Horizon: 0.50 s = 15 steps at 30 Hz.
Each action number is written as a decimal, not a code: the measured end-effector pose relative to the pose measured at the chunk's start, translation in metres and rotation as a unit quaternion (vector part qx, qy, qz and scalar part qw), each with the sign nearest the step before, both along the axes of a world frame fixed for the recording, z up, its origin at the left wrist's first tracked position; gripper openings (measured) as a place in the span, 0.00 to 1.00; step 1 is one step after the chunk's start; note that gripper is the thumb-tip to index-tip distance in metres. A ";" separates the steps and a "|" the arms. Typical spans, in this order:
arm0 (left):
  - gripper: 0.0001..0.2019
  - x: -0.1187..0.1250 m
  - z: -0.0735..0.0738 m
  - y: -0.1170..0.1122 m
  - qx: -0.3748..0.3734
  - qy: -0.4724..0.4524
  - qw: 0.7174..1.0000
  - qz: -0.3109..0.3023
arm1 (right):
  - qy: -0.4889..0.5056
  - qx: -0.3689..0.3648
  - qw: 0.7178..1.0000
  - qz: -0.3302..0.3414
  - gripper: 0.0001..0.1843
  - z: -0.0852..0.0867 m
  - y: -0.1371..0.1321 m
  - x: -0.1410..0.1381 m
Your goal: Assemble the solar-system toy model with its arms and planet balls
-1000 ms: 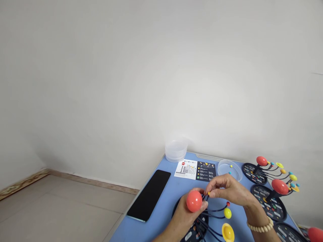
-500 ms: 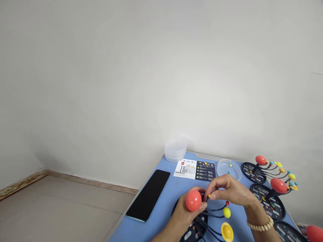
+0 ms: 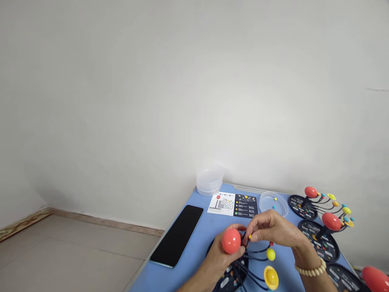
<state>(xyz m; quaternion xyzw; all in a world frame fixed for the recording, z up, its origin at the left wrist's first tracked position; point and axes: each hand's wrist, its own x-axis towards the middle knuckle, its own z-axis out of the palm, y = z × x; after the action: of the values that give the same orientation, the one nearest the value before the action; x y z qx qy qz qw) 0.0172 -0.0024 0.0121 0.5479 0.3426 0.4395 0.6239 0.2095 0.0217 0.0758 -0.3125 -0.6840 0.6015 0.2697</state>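
Observation:
My left hand (image 3: 226, 255) grips a planet model with a red sphere (image 3: 231, 240) on top, and its black curved arms spread out over a black round base (image 3: 234, 275). My right hand (image 3: 273, 229) pinches a small yellow bead (image 3: 250, 236) at the tip of one arm, close to the red sphere. Farther along the other arms sit a small red bead (image 3: 271, 243), a yellow ball (image 3: 270, 254) and a yellow ringed saucer piece (image 3: 271, 278). My left hand hides part of the base.
The blue table (image 3: 188, 259) holds a black phone (image 3: 176, 236), a printed card (image 3: 232, 205), a clear dish (image 3: 272, 204) with small beads and a clear plastic tub (image 3: 209, 181). Similar models (image 3: 326, 239) stand at the right. Beyond the table's left edge lies a tiled floor (image 3: 75, 255).
The whole scene has shifted slightly left in the view. Both hands stay in nearly the same place on the model, and the pinch on the yellow bead holds.

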 end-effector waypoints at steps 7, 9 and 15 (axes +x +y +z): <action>0.21 -0.001 -0.011 0.003 -0.010 -0.026 1.000 -0.011 | -0.021 0.021 0.999 -0.015 0.09 -0.002 0.002 0.002; 0.21 -0.001 -0.014 0.004 -0.012 -0.028 0.999 -0.016 | -0.032 0.037 0.999 -0.021 0.09 -0.002 0.002 0.002; 0.24 -0.002 -0.016 0.004 -0.038 -0.030 0.999 -0.007 | -0.075 0.089 0.989 -0.089 0.06 -0.001 -0.004 0.006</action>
<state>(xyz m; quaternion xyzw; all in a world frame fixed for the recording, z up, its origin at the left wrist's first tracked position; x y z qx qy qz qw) 0.0150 0.0013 -0.0039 0.5126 0.3366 0.4376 0.6576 0.2158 0.0181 0.0747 -0.3904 -0.7228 0.4868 0.2970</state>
